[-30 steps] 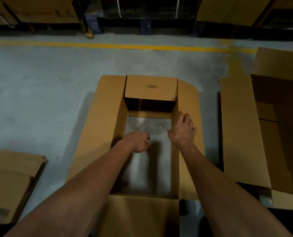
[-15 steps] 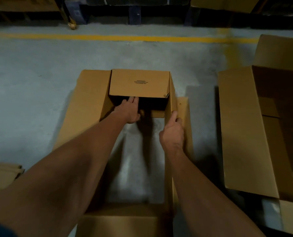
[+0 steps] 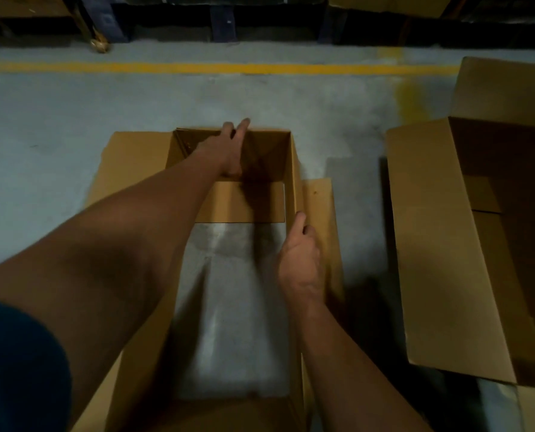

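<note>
Reaches deep with the left grip (image 3: 228, 151), flattened out and holding nothing, fingertips just poking over the far end wall of the cardboard box (image 3: 135, 157). Sits open straight ahead on the concrete floor (image 3: 57, 151), long axis running away from the body, so reachable at the far end only by that stretched left arm. Shows the end flap (image 3: 241, 202) folded flat on the bottom, just this side of that grip. Clamps the right side wall with the right grip (image 3: 300, 254), thumb inside, fingers curled outside, about midway along. Leaves the side flap (image 3: 319, 207) splayed on the floor just beside it, so probably folds in from there next. Versus half a second back: no more flap hovering level up top, now lying down; left grip further out; right grip on the same wall. Skips the second open box (image 3: 431, 244) well off right.
</note>
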Demonstrator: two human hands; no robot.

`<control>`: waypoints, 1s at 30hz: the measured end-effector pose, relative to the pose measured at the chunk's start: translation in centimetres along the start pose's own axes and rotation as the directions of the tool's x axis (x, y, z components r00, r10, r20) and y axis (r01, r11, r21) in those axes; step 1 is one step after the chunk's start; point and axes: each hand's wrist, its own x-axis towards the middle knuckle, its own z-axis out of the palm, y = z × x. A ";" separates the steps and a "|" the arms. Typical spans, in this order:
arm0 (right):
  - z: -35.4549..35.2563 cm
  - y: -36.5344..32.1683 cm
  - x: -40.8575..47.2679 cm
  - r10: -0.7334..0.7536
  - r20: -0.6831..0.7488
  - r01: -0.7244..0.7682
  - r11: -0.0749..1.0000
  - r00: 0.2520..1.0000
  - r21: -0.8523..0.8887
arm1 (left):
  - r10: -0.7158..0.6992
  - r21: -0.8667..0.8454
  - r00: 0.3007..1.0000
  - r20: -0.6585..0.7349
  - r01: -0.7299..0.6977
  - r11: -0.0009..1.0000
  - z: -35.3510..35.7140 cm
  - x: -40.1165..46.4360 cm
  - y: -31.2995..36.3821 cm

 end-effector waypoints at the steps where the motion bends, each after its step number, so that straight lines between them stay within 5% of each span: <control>1: 0.0 0.0 0.0 -0.001 -0.005 0.001 1.000 1.000 0.002 | 0.005 -0.013 1.000 0.022 -0.005 1.000 0.2 0.4 0.1; 8: 1.0 0.0 0.6 0.025 -0.011 -0.024 0.999 1.000 0.030 | 0.078 -0.019 0.996 0.039 -0.077 0.997 -0.1 -0.8 -1.2; 12: 0.9 0.4 0.5 0.038 -0.044 -0.035 0.997 0.998 0.070 | -0.004 0.157 0.993 -0.121 0.023 0.987 1.5 -7.8 -3.0; 17: 0.4 0.9 -1.2 0.035 0.003 -0.035 0.994 0.999 0.101 | -0.011 0.277 0.998 -0.055 0.026 0.960 6.1 -19.3 -5.7; 24: -0.2 2.7 -8.5 0.081 0.087 -0.084 0.996 0.993 0.030 | -0.259 -0.006 0.966 -0.014 0.259 0.966 8.8 -32.2 -4.6; 30: -0.4 5.2 -13.4 0.122 0.105 -0.131 0.988 0.987 0.076 | -0.375 -0.253 0.902 0.216 0.422 0.871 9.9 -40.0 -3.7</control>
